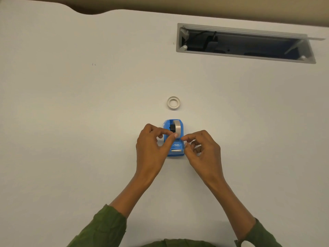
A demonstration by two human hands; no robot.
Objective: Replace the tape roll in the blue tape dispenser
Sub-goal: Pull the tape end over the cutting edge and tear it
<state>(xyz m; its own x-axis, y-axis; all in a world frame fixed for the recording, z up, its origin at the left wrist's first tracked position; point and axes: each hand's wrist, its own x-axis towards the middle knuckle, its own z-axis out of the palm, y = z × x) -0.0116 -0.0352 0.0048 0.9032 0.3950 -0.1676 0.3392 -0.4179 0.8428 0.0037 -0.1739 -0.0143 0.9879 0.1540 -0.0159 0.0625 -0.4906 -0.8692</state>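
Note:
The blue tape dispenser (175,148) stands on the white table at the centre, its cutter end toward me. A pale tape roll (178,128) sits upright in it on a black hub. My left hand (153,148) grips the dispenser from the left, with the thumb tip pressed on the lower front of the roll and the index finger curled at the left wall. My right hand (203,152) hovers at the dispenser's right edge, index finger and thumb slightly apart with nothing visible between them. A second whitish tape ring (173,103) lies flat on the table beyond the dispenser.
A rectangular cable hatch (245,43) is open in the white table (89,122) at the back right, dark inside. The table's far edge curves along the top of the view. Green sleeves cover both forearms at the bottom.

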